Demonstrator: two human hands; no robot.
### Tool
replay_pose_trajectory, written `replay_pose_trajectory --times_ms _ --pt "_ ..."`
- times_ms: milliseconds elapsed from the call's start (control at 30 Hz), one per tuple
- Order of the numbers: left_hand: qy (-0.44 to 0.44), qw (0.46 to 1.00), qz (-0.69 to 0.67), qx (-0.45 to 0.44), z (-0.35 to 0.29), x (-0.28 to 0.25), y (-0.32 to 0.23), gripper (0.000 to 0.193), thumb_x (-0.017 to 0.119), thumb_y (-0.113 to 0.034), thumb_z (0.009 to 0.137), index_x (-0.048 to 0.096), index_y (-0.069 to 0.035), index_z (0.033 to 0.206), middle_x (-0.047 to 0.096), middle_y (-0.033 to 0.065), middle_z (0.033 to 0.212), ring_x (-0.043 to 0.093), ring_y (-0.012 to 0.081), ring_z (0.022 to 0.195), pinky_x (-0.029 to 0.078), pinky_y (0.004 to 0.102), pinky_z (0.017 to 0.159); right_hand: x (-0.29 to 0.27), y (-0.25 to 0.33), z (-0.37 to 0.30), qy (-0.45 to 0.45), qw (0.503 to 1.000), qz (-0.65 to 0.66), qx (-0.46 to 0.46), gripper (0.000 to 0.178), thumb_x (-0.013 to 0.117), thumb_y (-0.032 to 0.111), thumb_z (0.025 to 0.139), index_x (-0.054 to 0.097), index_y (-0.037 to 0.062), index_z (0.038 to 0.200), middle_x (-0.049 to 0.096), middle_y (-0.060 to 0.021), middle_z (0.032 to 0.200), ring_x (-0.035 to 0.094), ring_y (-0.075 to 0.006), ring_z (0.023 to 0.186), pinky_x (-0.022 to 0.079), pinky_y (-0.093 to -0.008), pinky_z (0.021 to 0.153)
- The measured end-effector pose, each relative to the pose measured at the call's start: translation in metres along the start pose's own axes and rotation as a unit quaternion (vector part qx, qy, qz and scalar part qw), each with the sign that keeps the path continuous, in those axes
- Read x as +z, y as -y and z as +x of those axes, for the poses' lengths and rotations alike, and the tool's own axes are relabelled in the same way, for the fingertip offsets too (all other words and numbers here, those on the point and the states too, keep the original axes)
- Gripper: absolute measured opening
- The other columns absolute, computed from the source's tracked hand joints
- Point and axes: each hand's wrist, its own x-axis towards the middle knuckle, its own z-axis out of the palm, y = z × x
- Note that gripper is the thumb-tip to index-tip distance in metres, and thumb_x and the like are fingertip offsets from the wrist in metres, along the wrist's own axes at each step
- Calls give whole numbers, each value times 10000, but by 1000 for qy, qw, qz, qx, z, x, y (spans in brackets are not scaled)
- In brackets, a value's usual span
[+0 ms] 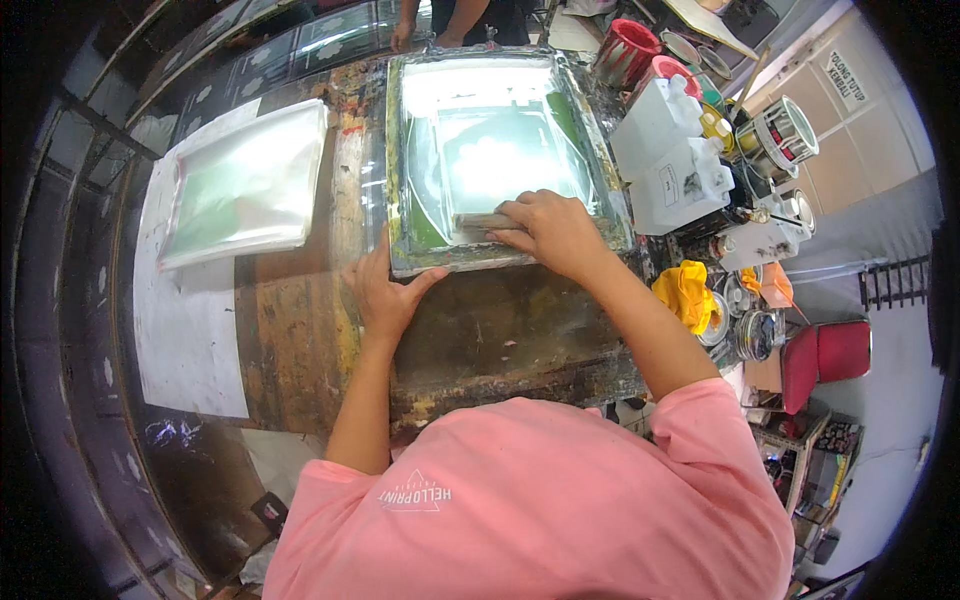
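Observation:
A screen-printing frame [470, 262] lies on the stained worktable [500, 330], with green showing along the edges of its bright, glossy mesh. My right hand [550, 230] is closed round a squeegee [480, 221], which rests across the near part of the mesh. My fingers hide the squeegee's right end. At the frame's near left corner is my left hand [388, 295], its thumb stretched toward the near rail and its fingers spread along the left side. Left of the frame lies a stack of clear, shiny sheets [245, 185] on white paper [190, 340].
White jugs [690, 185], red-smeared tubs [627, 52] and a paint-streaked can [780, 135] crowd the right edge. A yellow cloth [685, 295] lies nearer, beside several tins. Behind stands a red chair [825, 360]. Another person's arms [462, 20] show beyond the frame.

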Motion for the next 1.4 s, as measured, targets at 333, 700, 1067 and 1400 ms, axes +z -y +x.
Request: replay_pose_trajectory --times_ms 333,700,1067,1400 --pt "33 995 90 -8 2 -4 0 1022 890 -683 593 671 -51 1366 617 85 1048 552 282 1065 308 460 1037 26 1 -20 56 998 -8 4 361 727 415 915 733 127 1133 700 -78 1004 681 -305 944 568 -432 752" --pt "22 999 46 0 4 -3 3 1070 916 -663 549 660 -55 1392 614 82 1053 557 268 1069 298 445 1046 77 -106 136 -67 994 -76 -32 395 672 505 950 746 158 1124 692 -60 979 686 -280 922 577 -449 750" --pt "-24 999 7 45 3 3 7 1151 847 -718 656 547 6 1499 632 61 896 566 224 859 338 407 929 49 -137 191 18 998 -56 -18 460 613 608 952 758 205 1118 734 -93 992 717 -325 955 570 -505 810" --pt "20 1000 11 -12 -3 0 6 1112 845 -701 681 543 -39 1521 721 118 1015 550 270 885 353 411 970 22 -25 32 49 995 -85 19 370 677 456 958 633 99 1048 659 -98 960 679 -319 894 572 -469 698"
